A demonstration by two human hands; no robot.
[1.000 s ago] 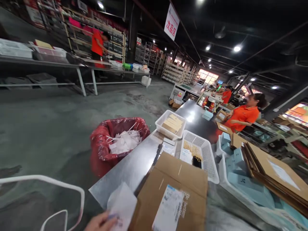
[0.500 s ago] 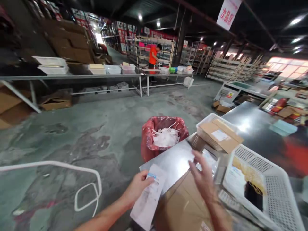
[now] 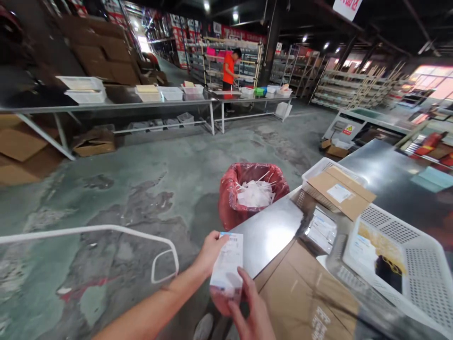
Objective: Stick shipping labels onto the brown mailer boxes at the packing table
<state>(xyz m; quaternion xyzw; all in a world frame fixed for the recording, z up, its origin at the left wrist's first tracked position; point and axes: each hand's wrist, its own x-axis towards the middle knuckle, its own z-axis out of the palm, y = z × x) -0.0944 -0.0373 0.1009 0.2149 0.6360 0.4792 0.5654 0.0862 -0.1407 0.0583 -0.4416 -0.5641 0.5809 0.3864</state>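
Note:
A white printed paper slip (image 3: 228, 262) with a barcode and a blue mark at its top hangs over the table's near left corner. My left hand (image 3: 209, 255) pinches its upper left edge, thumb on the printed face. Lower down, my right hand (image 3: 253, 309) grips the slip by its right edge and bottom, where the paper curves and looks reddish. Just right of my hands lies a flat brown cardboard piece (image 3: 300, 288). Beyond it are clear plastic packets (image 3: 320, 229) with white labels.
A red-lined bin (image 3: 230, 208) of white paper scraps stands by the metal table (image 3: 272, 231). White baskets (image 3: 421, 255) hold packets and a cardboard mailer (image 3: 341, 189). A bent white tube (image 3: 88, 229) is at left. A person in orange (image 3: 229, 68) stands at far tables.
My right hand has come left from above the cardboard and packets to the slip's lower part. The slip, still in my left hand, has turned more upright. The view has shifted slightly.

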